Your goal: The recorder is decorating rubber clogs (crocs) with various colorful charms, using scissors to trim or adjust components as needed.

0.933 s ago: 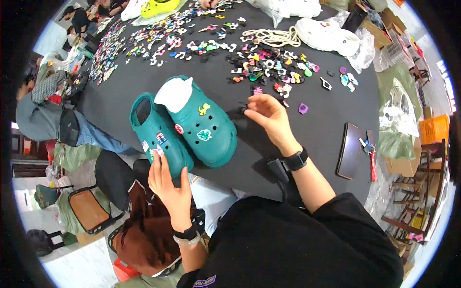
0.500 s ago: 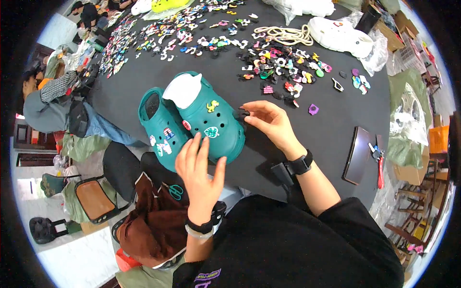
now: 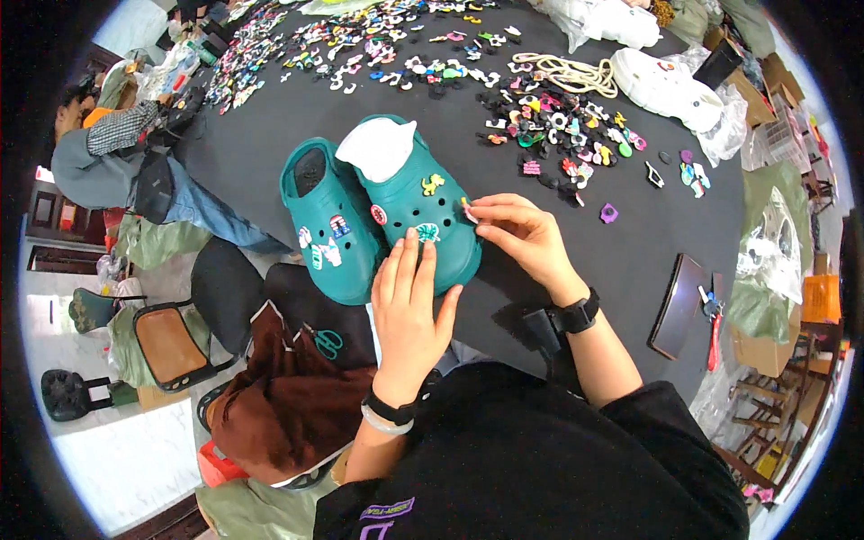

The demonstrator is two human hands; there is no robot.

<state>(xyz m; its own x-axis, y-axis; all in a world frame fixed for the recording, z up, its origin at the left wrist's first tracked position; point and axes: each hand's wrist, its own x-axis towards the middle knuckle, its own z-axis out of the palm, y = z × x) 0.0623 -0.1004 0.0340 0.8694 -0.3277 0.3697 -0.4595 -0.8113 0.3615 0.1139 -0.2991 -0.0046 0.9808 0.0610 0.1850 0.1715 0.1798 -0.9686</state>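
Observation:
Two teal clogs (image 3: pixel 454 256) with holes stand side by side on the black table, toes toward me. White padding (image 3: pixel 378 149) sticks up from the right one. That clog bears a yellow-green animal charm (image 3: pixel 433 184), a red round charm (image 3: pixel 378 214) and a green leaf charm (image 3: pixel 427 232). Several charms (image 3: pixel 338 226) sit on the left clog. My left hand (image 3: pixel 409 301) lies with fingers stretched out on the right clog's toe, next to the leaf charm. My right hand (image 3: pixel 526 236) pinches a small shoe charm (image 3: pixel 469 212) against that clog's right side; the fingers partly hide it.
Loose charms (image 3: pixel 576 135) lie piled beyond the clogs, with more spread (image 3: pixel 360 63) at the far left. Coiled rope (image 3: pixel 567 74) and a white clog (image 3: pixel 666 85) lie behind. At the right are a dark phone (image 3: pixel 677 306) and keys (image 3: pixel 711 301). Scissors (image 3: pixel 324 340) rest beside brown cloth.
My right hand has turned the charm, so its light and yellow face shows at the clog's side. My left fingers have settled onto the toe. The view has shifted slightly.

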